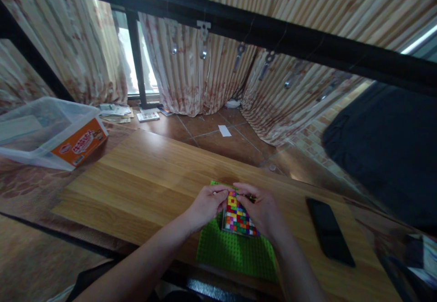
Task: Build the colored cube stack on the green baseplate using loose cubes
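A small panel of many-coloured toy bricks [237, 217] lies over a green studded baseplate [235, 252] on the wooden table. My left hand [210, 202] is closed at the panel's upper left corner, thumb and fingers pinching its edge. At the upper right, my right hand [261, 204] also grips the panel, with the thumb on its face and the fingers curled over the far edge. Both hands partly cover the panel's far side. Whether a loose brick sits between the fingertips is too small to make out.
On the table [146, 170], a black phone [330, 231] lies to the right. A clear plastic bin [44, 142] with an orange label stands at the left. A dark bar [218, 12] crosses above, with metal hooks hanging. Papers [116, 110] lie on the floor near the curtains.
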`<state>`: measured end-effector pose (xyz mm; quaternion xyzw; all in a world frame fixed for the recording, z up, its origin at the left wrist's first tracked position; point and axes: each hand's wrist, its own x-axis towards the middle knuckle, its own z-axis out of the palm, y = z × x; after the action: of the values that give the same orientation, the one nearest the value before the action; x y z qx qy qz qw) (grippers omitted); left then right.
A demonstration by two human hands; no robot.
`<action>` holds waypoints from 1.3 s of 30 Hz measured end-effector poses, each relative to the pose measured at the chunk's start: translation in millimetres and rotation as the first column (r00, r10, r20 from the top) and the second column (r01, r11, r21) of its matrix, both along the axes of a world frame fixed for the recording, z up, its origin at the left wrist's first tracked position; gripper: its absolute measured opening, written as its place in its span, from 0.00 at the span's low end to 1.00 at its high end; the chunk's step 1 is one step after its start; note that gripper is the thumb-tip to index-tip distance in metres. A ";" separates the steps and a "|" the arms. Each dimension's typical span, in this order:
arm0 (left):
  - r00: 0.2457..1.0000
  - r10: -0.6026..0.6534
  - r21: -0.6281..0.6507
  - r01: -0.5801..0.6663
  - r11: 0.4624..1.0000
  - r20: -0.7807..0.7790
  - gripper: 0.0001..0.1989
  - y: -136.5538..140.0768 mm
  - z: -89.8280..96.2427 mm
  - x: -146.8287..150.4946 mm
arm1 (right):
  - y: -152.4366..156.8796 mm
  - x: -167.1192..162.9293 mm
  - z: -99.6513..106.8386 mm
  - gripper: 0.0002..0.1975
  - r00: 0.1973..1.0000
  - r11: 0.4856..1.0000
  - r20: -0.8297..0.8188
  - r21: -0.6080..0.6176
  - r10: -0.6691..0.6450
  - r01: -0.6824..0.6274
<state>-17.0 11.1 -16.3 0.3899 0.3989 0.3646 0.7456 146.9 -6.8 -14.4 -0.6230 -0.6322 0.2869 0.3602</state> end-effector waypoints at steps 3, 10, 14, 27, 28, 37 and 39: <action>1.000 -0.006 -0.001 0.006 1.000 -0.016 0.11 0.1 0.9 -1.2 | 0.0 4.4 -0.5 0.16 1.000 1.000 0.018 -0.014 0.013 -0.013; 0.998 -0.044 -0.059 0.041 0.997 -0.047 0.13 0.9 -2.3 -3.0 | -1.3 7.1 -2.1 0.15 0.994 0.999 -0.108 -0.045 0.008 -0.013; 1.000 -0.027 -0.144 0.028 0.989 0.010 0.14 1.9 -1.5 -6.1 | 0.6 -5.7 2.1 0.17 0.984 0.998 -0.168 -0.043 -0.061 0.055; 0.968 0.087 -0.306 -0.011 0.952 0.235 0.15 5.5 1.3 -17.6 | 3.4 -16.9 3.2 0.11 0.991 0.988 -0.070 -0.107 -0.116 0.108; 0.964 0.081 -0.312 0.003 0.950 0.254 0.16 5.7 1.8 -18.1 | 3.2 -17.8 3.8 0.11 0.991 0.989 -0.071 -0.108 -0.112 0.104; 0.941 0.067 -0.321 0.046 0.946 0.331 0.28 7.6 5.9 -19.9 | -7.9 -26.0 16.9 0.12 0.983 0.967 0.068 0.203 -0.168 0.152; 0.937 0.072 -0.325 0.046 0.945 0.341 0.28 6.9 6.4 -18.9 | -12.6 -32.5 23.9 0.10 0.991 0.954 0.091 0.289 -0.103 0.072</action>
<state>-35.9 18.0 -9.9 0.1873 0.3184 0.3614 0.8561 114.4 -19.4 9.5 -0.6061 -0.6568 0.1433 0.4250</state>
